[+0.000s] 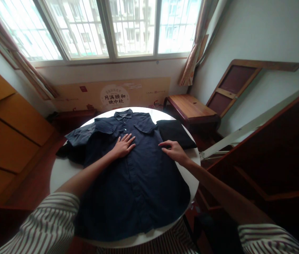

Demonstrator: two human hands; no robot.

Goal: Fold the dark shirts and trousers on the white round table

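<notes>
A dark navy button-up shirt (139, 183) with short sleeves and a collar lies spread face up on the round white table (59, 173). Its collar points toward the window, and the hem hangs near my side. My left hand (123, 146) rests flat on the upper front beside the button placket, fingers spread. At the shirt's right side is my right hand (174, 151), its thumb and forefinger slightly apart near the fabric; no cloth shows between them. Just beyond that hand lies a folded black garment (174, 132).
Grey and black clothing (79, 135) lies at the table's left edge, partly under the shirt's sleeve. A wooden chair (191, 107) stands behind at the right, a brown cabinet (12, 123) at the left. A barred window (133, 28) with curtains fills the back wall.
</notes>
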